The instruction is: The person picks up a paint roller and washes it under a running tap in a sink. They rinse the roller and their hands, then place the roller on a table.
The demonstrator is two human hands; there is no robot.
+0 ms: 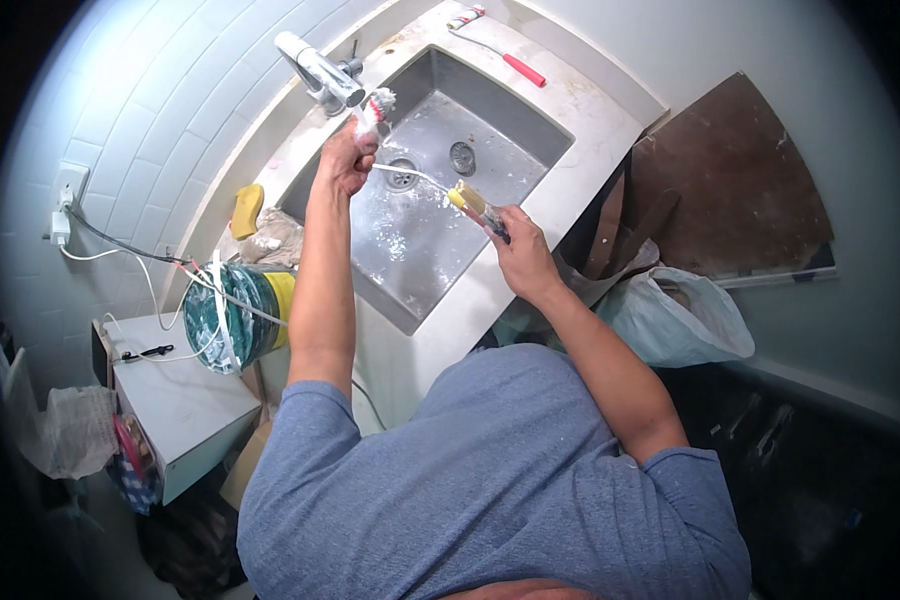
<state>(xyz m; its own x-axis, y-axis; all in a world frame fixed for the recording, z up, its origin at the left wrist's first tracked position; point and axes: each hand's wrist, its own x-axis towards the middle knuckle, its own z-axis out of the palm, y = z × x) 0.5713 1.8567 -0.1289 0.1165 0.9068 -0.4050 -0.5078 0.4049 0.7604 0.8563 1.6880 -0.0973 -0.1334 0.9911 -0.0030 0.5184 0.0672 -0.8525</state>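
Note:
Both my hands are on a small paint roller held over the grey metal sink. My left hand is closed around its wet white sleeve with red stripes, just under the chrome faucet. From the fist a thin wire frame runs to the yellow handle, which my right hand grips with closed fingers. White paint or foam spots the sleeve, and wet splashes cover the sink floor around two drains.
A second roller with a red handle lies on the far counter. Left of the sink are a yellow sponge, a rag, a paint-smeared bucket and a plugged-in cable. A plastic bag and brown board stand right.

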